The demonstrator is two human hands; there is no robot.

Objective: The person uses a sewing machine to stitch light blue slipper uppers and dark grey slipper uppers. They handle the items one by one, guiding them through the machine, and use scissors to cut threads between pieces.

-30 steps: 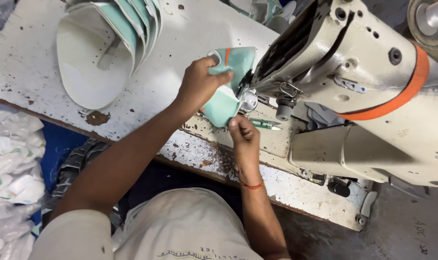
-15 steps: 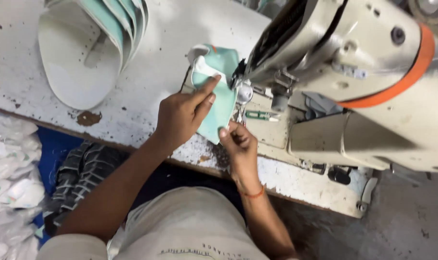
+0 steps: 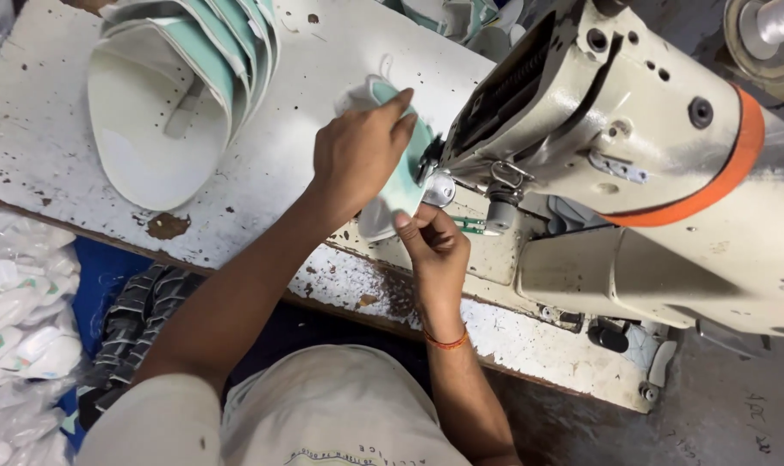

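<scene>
Grip: left hand (image 3: 357, 160) pressed flat on the green-and-white piece (image 3: 401, 185); right hand (image 3: 435, 246) pinches its near edge.
Piece: on the bench (image 3: 56, 112), against the sewing machine (image 3: 633, 164) needle area.
Around: stack of cut pieces (image 3: 185, 78) toward the far left corner, well apart.
Blocking: machine head crowds the right.
Open room: bare bench between stack and hands.
Below near edge: white bags (image 3: 17, 319).

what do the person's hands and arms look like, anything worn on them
Both arms are bare to the shoulder, with no gloves on the left hand or right hand. The right wrist carries a thin orange-red thread band. A pale beige sleeveless shirt covers the torso.
</scene>
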